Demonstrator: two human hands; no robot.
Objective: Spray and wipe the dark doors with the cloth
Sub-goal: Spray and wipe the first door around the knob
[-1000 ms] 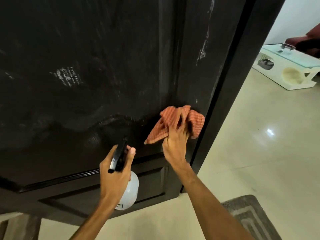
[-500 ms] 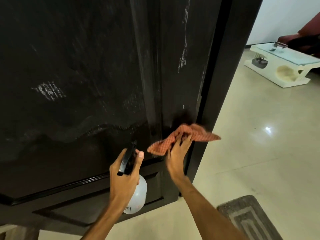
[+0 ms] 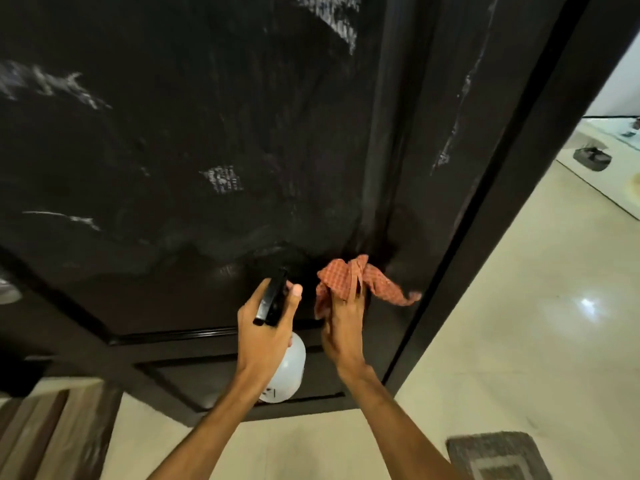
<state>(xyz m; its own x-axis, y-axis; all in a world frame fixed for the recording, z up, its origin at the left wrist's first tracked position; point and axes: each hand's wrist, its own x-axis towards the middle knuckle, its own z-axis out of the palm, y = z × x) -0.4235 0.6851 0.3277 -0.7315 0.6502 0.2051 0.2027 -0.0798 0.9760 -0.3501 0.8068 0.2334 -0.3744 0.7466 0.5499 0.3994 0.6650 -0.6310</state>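
Dark door (image 3: 173, 140) shows wet sheen plus pale streaks across the upper panel, so wiping looks partly done. Left hand (image 3: 266, 336) grips the spray bottle (image 3: 287, 372), thumb up by its black trigger head. Right hand (image 3: 343, 332) pinches the orange cloth (image 3: 349, 278) bunched against the lower door near its edge; bottom panels likely remain.

The door (image 3: 194, 140) is very dark brown, streaked with whitish smears; the cloth (image 3: 349, 282) is orange-red with a fine pale check; the spray bottle (image 3: 289, 372) is white with a black head; the floor (image 3: 519, 323) is glossy cream; the mat (image 3: 498, 457) is grey with paler stripes
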